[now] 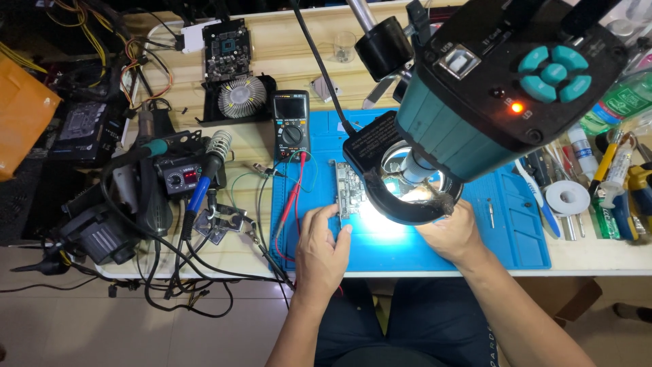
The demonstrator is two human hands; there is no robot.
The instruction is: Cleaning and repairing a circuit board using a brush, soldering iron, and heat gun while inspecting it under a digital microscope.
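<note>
Under the black ring light (407,194) of a big teal microscope head (502,81), both of the person's forearms reach forward from the near edge onto a blue silicone work mat (523,231) spread on the pale wooden counter (285,54). On the left, the left hand (322,248) lies palm down with its fingers stretched forward and slightly curled; its fingertips press against the near left edge of a small green rectangular circuit board (348,187), thumb alongside, a loose, half-open hold rather than a closed fist. On the right, the right hand (451,234) tucks beneath the ring light, wrist bent, its fingers hidden by the lamp's rim, so I cannot tell how far its grip is closed or whether it has anything in it.

That circuit board lies flat on the mat in the bright pool of light, just beyond the left fingertips and to the left of the right hand. Red and black probe leads (293,197) trail over the mat's left part from a dark handheld multimeter (291,122) standing farther back. Farther left sit a blue-handled soldering iron (204,183) in a coiled metal stand and a round finned metal heatsink (242,95). A white tape roll (567,198) rests at the right.
</note>
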